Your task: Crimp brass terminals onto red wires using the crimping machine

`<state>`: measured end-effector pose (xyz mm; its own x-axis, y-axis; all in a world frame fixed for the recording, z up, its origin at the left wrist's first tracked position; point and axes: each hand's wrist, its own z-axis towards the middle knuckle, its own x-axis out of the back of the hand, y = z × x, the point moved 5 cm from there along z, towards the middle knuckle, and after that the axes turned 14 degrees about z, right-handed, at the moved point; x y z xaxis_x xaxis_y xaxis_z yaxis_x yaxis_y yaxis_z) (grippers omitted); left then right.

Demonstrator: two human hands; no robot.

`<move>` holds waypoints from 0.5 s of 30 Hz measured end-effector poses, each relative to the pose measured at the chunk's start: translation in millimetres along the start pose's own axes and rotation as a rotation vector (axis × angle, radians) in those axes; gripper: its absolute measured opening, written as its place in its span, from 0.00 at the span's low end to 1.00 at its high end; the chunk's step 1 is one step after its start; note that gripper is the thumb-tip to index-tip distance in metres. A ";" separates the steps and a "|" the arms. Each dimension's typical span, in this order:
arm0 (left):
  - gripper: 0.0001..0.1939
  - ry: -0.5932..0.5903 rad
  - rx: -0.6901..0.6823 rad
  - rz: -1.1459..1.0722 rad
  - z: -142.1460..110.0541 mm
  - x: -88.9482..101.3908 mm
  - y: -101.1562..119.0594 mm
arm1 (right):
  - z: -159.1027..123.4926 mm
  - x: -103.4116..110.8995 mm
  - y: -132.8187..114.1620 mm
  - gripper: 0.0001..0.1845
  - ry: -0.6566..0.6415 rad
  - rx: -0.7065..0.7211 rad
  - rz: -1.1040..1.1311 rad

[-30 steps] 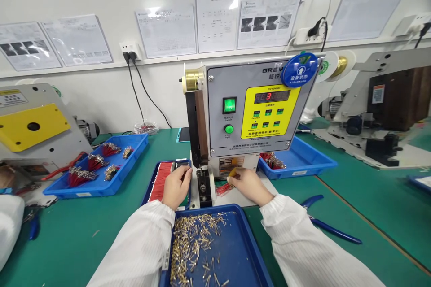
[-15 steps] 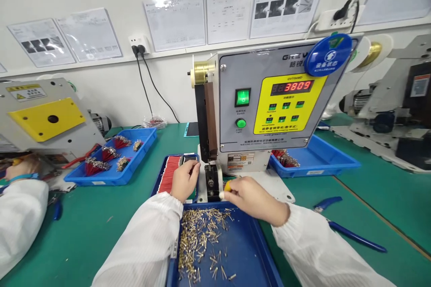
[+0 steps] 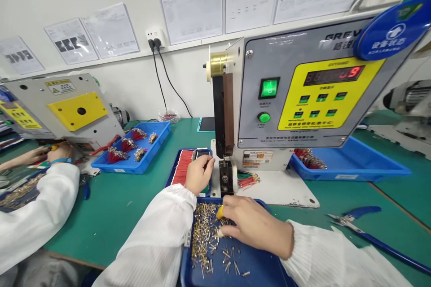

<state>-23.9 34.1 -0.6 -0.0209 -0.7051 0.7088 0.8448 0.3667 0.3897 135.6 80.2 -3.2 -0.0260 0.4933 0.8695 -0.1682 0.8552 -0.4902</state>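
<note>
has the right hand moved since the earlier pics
Yes. Against the crimping machine, the right hand has come back toward the person, now over the blue tray.

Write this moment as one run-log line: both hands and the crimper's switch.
left hand: at red wires | right hand: yellow object, over brass pins in blue tray | crimping machine: power switch lit green

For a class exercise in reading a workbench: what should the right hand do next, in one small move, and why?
Probably it should pinch a single brass terminal and lift it out of the blue tray. The right hand is already down among the loose terminals, while the left hand is beside the crimping machine, close to its die.
</note>
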 end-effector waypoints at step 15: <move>0.12 -0.002 0.005 -0.018 -0.1 0.7 0.6 | -7.5 20.1 17.5 0.08 0.018 -0.135 0.233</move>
<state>-23.3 33.8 0.1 -0.0376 -0.7104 0.7028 0.8418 0.3565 0.4054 139.5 106.3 5.3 -0.0313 0.6811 0.7315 -0.0272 0.7310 -0.6818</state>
